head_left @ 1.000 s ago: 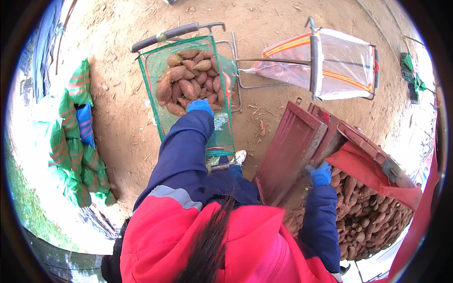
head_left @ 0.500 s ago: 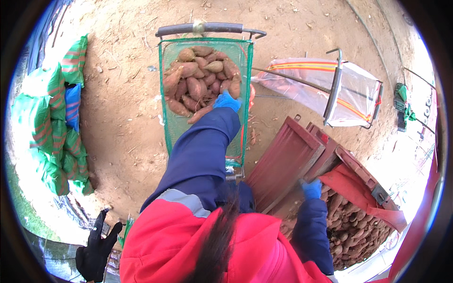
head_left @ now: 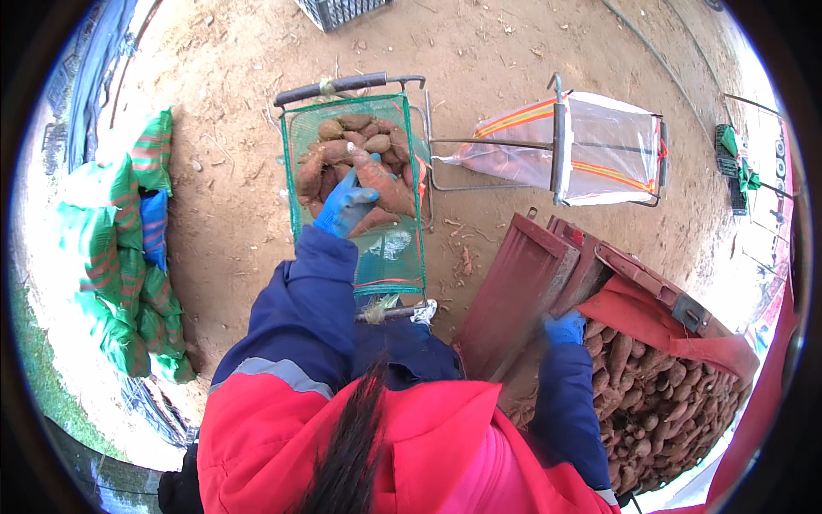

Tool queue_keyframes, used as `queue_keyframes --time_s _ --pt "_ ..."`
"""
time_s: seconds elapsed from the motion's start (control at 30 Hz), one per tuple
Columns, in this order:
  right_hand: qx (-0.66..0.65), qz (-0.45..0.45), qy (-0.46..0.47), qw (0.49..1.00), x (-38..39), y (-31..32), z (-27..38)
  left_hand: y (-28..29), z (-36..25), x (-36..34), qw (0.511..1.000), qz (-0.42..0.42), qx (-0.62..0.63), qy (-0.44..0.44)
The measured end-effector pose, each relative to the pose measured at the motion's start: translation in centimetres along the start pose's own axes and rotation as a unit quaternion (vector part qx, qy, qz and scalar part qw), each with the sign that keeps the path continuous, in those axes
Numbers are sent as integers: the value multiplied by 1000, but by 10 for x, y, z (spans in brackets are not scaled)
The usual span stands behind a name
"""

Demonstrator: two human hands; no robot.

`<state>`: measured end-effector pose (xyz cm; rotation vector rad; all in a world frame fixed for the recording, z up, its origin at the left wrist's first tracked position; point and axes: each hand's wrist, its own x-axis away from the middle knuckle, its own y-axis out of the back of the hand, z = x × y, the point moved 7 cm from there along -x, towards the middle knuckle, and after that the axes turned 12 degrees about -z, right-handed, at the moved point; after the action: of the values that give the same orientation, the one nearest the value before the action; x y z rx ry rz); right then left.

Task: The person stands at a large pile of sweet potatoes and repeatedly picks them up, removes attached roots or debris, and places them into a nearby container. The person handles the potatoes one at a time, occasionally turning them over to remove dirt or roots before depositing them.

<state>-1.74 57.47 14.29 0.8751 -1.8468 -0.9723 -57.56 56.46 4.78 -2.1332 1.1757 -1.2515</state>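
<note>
My left hand (head_left: 346, 208), in a blue glove, is out over the green mesh bag (head_left: 396, 257) held open on its metal frame, fingers wrapped around a long sweet potato (head_left: 383, 182) that lies right on top of the heap of sweet potatoes (head_left: 342, 141) inside. So that tuber is at the bag's mouth, touching the others, with my glove clamped on its near end.

My right hand (head_left: 564, 327), also gloved in blue, sits low by the edge of the red bin (head_left: 548, 265), just above the pile of roots (head_left: 651, 394) filling it. I cannot tell whether that hand is closed on anything; it is partly hidden by the sleeve.

Beyond the bin stands a clear sack with orange stripes (head_left: 599, 146) on a second frame. Green sacks (head_left: 128, 257) lie stacked on the dirt ground (head_left: 231, 223) to my left.
</note>
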Motion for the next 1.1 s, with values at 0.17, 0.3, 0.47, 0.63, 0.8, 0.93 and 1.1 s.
queue_keyframes --time_s 0.17,0.3,0.47,0.63,0.8,0.93,1.1 --pt "-5 -18 -6 1000 8 20 13 -82 -72 25 953 182 -121 -210" --pt "9 14 -36 999 14 27 14 -97 -83 44 985 138 -70 -79" --pt "-11 3 -23 1000 21 39 17 -122 -64 62 975 98 139 145" --pt "-47 -5 -4 999 23 46 14 -155 -44 60 963 210 2 171" --pt "-109 -68 35 991 19 38 17 -190 -30 48 833 170 -489 -195" --pt "-92 -148 25 984 9 22 18 -274 8 -26 806 211 -539 -123" --pt "-127 -154 -88 976 1 7 5 -343 33 -113 911 52 -392 117"
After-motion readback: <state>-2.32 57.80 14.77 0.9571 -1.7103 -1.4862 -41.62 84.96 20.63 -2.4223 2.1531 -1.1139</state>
